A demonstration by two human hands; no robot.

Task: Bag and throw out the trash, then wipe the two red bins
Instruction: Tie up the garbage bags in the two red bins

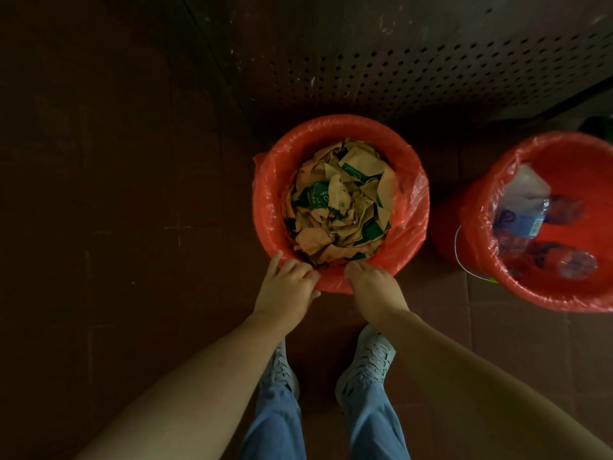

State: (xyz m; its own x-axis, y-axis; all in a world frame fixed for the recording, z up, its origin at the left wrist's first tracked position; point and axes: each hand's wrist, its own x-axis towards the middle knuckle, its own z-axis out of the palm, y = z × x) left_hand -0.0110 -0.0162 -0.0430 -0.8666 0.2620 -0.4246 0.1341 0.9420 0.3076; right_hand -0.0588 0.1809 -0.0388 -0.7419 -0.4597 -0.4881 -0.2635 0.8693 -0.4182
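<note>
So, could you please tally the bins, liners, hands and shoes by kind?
Red bins: 2, paper-filled bin, bottle-filled bin
Red liners: 2, paper bin's liner, bottle bin's liner
Hands: 2, left hand, right hand
Shoes: 2, left shoe, right shoe
Total: 8

The person's left hand and right hand are bare, and both forearms are bare too, right to the frame's lower edge. The legs are in loose, light blue jeans whose hems fall over the tops of the shoes. The shoes are pale grey sneakers with rounded toes, and their grey laces criss-cross up the front.
</note>
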